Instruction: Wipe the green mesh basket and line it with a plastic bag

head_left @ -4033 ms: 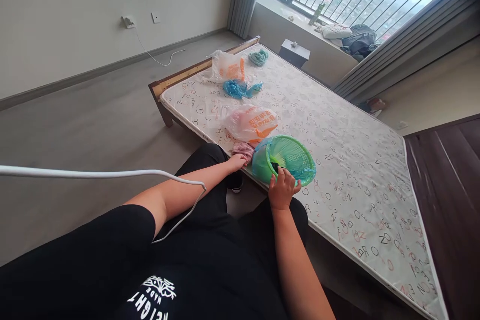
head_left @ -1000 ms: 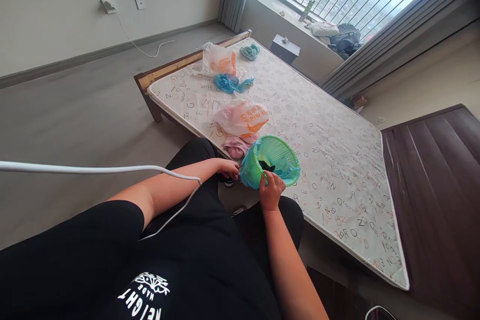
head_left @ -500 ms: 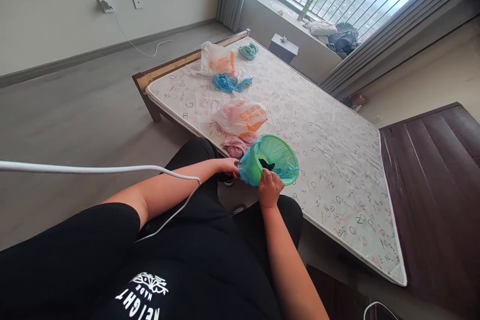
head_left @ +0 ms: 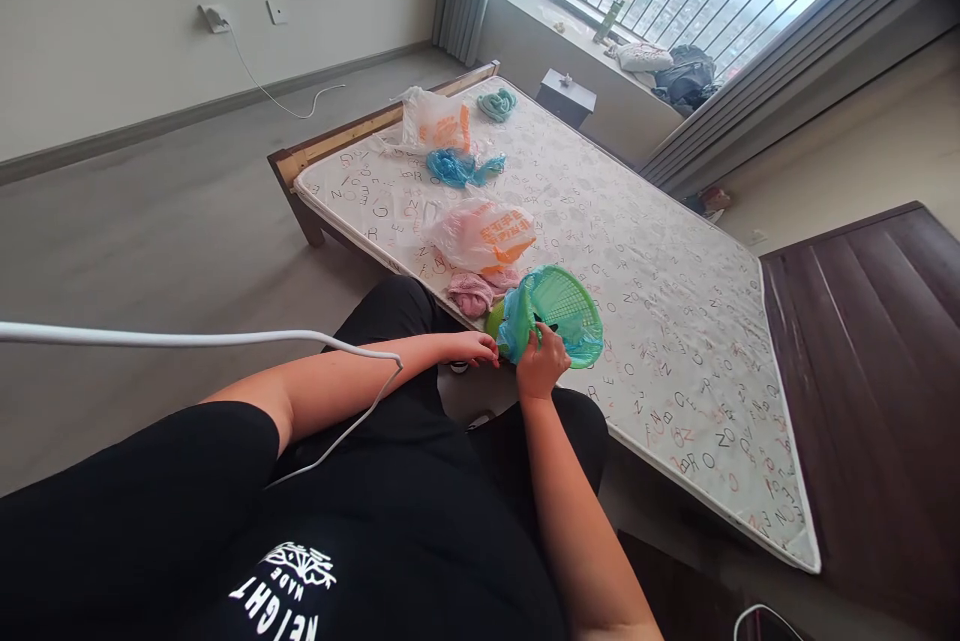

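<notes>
A green plastic mesh basket [head_left: 566, 293], tilted with its mouth facing right, is held over the bed's near edge. A thin blue plastic bag [head_left: 513, 323] lines it and folds over the rim. Something small and black inside is mostly hidden. My right hand [head_left: 541, 366] grips the near rim, thumb and fingers closed over bag and edge. Beside the basket's base is my left hand [head_left: 477, 349], its fingers loosely bent and nothing visible in them. A pink cloth [head_left: 471, 293] lies just behind the basket.
On the mattress [head_left: 660, 321] lie a white-and-orange plastic bag [head_left: 480, 229], a crumpled blue bag [head_left: 456, 166], another white-and-orange bag [head_left: 435, 119] and a teal cloth bundle [head_left: 496, 104]. A white cable [head_left: 187, 335] crosses my left arm. A dark brown headboard [head_left: 862, 371] stands right.
My left hand has come off the blue bag and shifted slightly right. The bag sits higher on the basket, baring its green base. The basket has turned a little; my right hand still grips the rim.
</notes>
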The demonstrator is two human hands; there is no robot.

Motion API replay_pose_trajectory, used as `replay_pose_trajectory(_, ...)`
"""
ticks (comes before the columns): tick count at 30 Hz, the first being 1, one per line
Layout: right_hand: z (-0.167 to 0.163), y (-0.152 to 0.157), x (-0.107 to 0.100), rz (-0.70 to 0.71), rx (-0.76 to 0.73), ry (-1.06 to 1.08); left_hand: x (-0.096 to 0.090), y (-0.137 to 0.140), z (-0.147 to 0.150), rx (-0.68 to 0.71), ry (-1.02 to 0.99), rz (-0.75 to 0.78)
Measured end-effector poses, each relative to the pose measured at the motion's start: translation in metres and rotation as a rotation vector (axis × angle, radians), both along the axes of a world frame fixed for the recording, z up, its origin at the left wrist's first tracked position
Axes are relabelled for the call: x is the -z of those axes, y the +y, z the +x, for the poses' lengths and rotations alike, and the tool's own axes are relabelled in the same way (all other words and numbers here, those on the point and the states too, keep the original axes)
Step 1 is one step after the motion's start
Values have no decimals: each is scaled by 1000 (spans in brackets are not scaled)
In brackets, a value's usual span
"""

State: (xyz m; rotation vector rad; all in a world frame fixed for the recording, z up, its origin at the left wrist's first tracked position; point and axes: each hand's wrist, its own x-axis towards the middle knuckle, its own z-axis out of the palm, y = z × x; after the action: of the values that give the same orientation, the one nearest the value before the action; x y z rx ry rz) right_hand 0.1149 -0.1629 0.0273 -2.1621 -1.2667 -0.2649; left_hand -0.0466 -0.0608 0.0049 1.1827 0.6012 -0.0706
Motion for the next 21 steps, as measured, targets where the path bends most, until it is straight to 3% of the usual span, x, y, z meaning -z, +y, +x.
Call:
replay_pose_trajectory(5,-7,10,-11,-1,24,69,-6,-6,0,53,-114,-64)
replay_pose_trajectory(11,8,18,-26,77,153,189,-1,-15,3,254,55,153)
replay_pose_trajectory(17,3,22,-26,19,91,168,-12,-9,5,86,-141,102)
replay_pose_trajectory(21,-13,21,-19,-62,1,129,-21,-5,0,-40,-325,172)
